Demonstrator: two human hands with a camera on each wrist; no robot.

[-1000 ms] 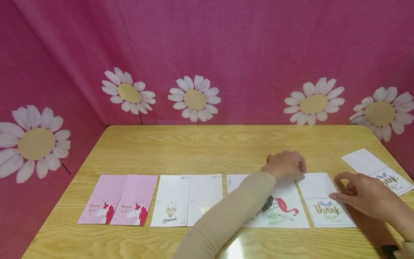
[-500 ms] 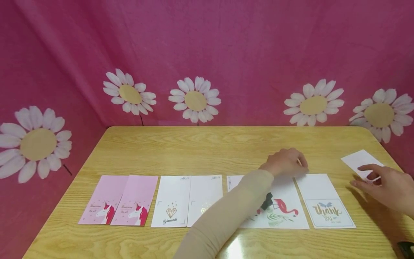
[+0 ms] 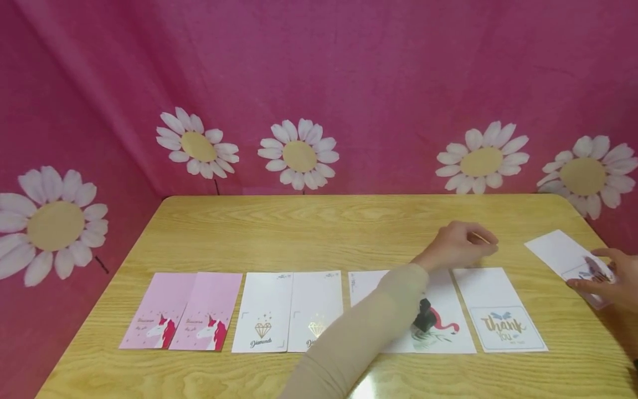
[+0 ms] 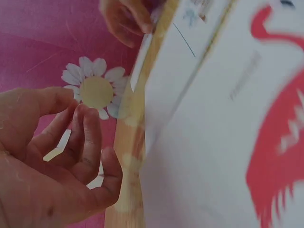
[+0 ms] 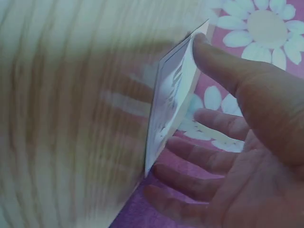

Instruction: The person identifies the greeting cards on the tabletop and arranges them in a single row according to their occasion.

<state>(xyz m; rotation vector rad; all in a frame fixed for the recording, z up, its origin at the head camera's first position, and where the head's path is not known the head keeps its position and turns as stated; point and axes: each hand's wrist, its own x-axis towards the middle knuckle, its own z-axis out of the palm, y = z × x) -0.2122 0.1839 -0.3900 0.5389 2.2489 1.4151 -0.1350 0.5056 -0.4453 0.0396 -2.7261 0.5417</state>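
Note:
In the head view my left hand hovers beyond the top edges of the flamingo card and the straight thank-you card. Its fingers are loosely bent, with nothing held, as the left wrist view also shows. At the table's right side my right hand reaches over the slanted thank-you card. The right wrist view shows the thumb touching this card's corner, while the other fingers spread out along its edge, slightly bent. My left forearm hides part of the flamingo cards.
Two pink unicorn cards lie at the left of the row, then two white diamond cards. All rest on a wooden table. A pink curtain with daisies hangs behind and beside it.
My right hand has moved right, from near the straight thank-you card to the slanted one. My left hand has shifted slightly right and away from me. The cards in the row stay put.

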